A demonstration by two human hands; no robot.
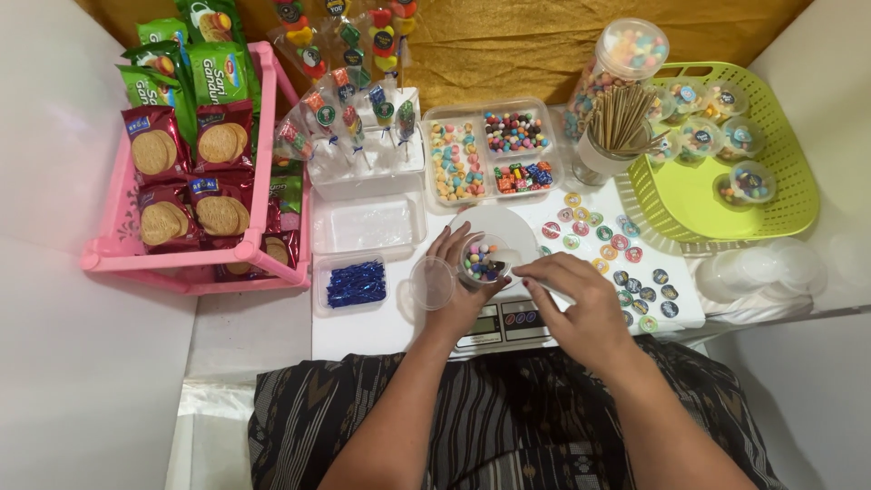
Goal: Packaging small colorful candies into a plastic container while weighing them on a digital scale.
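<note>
Filling small clear cup (484, 261) with candies on the scale (504, 319); left hand (461, 289) grip clasping cup; right hand (576, 298) grip pinched, contents hidden; next likely lidding.

Small clear cup (484, 260): multicoloured candies inside. Tabletop (363, 331): white. Rack (190, 259): pink, holding red and green biscuit packs (186, 136). Basket (726, 204): lime green, perforated. Divided tray (490, 154): pastel, dark and bright sweets. Twist ties (356, 283): metallic blue. Round stickers (626, 268): mixed colours. Backdrop cloth (544, 36): mustard yellow. Lap garment (508, 417): dark with pale woven stripes.
</note>
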